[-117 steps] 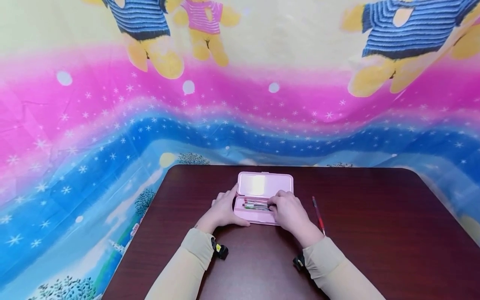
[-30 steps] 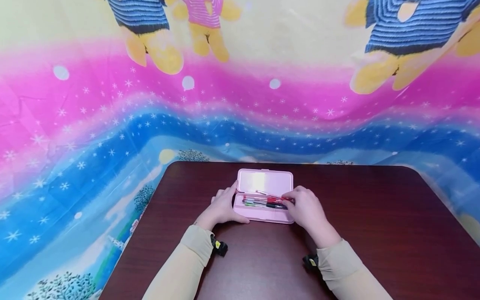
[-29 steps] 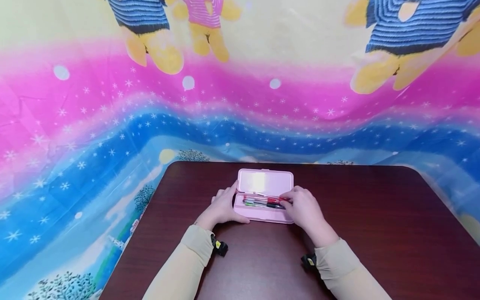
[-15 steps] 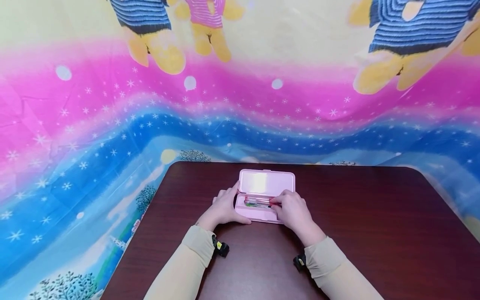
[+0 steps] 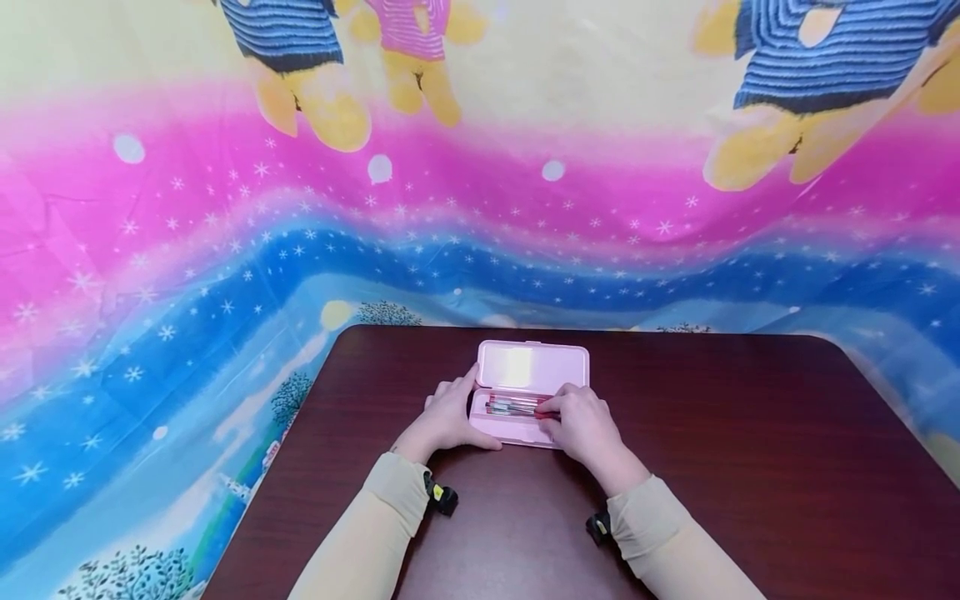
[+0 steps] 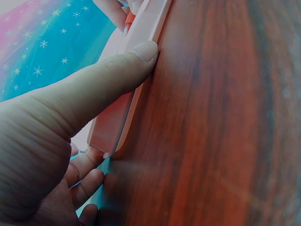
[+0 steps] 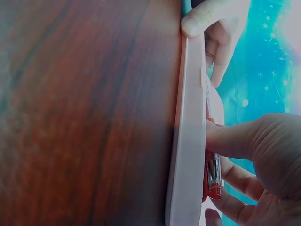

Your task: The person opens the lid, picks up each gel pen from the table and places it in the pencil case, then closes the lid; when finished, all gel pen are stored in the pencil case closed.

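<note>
A pink pencil case (image 5: pixel 532 367) lies open on the dark wooden table (image 5: pixel 750 467), its lid tipped back. Several pens (image 5: pixel 512 407) lie in its tray. My left hand (image 5: pixel 461 412) grips the case's left end. In the left wrist view its thumb (image 6: pixel 117 70) presses the front wall of the case (image 6: pixel 113 122), with the fingers curled round the end. My right hand (image 5: pixel 558 412) rests over the tray's right part. In the right wrist view its thumb (image 7: pixel 230 139) lies against the case (image 7: pixel 188 141), pinching a red pen (image 7: pixel 211 176) with the fingers behind.
A bright cloth (image 5: pixel 225 275) with pink and blue bands, stars and cartoon bears hangs behind the table and to its left. Cream sleeves (image 5: pixel 660 533) cover both forearms. Bare table top stretches to the right of the case and in front of it.
The red pen that lay on the table to the right is now in the tray. Over the last second my right hand lowered it and slid left. The left hand stayed put.
</note>
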`<state>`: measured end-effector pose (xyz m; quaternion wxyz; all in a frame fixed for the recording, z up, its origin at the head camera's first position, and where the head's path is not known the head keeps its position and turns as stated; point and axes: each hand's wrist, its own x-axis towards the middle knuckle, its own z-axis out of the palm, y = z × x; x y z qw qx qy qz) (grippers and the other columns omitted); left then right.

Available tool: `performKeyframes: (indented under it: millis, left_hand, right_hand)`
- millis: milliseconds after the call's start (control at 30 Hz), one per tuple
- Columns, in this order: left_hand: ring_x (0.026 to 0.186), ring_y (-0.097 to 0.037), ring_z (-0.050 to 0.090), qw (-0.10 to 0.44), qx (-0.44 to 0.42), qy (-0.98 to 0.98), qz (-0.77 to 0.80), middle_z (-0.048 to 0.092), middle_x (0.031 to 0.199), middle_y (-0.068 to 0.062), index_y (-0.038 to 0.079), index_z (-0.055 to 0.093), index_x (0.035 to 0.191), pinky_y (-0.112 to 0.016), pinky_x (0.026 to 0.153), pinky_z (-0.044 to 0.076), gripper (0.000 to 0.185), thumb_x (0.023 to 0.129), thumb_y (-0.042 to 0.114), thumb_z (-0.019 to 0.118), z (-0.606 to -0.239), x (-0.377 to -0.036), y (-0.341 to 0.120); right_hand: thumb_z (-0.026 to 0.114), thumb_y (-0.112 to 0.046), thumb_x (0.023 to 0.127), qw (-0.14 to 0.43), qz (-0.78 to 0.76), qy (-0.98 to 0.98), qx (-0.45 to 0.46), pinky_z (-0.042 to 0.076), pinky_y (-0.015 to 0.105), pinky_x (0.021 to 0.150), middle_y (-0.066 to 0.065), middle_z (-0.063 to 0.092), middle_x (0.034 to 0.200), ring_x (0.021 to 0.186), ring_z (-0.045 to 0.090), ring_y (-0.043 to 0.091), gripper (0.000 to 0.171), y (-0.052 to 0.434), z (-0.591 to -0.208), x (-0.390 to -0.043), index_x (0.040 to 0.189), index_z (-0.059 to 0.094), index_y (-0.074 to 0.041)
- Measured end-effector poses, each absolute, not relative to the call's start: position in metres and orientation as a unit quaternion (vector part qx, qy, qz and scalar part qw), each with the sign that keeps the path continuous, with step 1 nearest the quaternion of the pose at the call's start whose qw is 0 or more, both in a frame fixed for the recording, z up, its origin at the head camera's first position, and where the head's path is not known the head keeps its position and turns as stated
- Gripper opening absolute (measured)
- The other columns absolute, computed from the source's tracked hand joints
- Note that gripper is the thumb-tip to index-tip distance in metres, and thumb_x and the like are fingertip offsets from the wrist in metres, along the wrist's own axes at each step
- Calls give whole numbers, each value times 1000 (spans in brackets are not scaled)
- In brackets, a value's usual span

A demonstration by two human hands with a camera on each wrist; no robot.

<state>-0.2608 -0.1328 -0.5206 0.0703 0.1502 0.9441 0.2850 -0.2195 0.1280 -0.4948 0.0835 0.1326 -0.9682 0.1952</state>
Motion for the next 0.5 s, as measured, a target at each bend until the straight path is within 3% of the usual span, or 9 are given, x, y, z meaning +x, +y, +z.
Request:
performKeyframes:
  millis: [300,500]
  left_hand:
    - [143,-36,48,70,152,944,284,55,164,-11,25,16,179,-63,117,40,152,61,63,103,-522,-262,-133]
    - [144,-35,47,70,147,944,288,55,165,-11,25,16,179,-63,118,40,152,61,63,103,-521,-261,-134]
  right_hand:
    - [95,-25,86,78,210,-967,123,55,56,88,7,73,101,100,65,32,28,131,-493,-223,113,89,-20]
    - [87,-44,93,112,283,-952,38,50,63,110,26,62,141,128,57,47,64,137,-485,-234,146,70,-11]
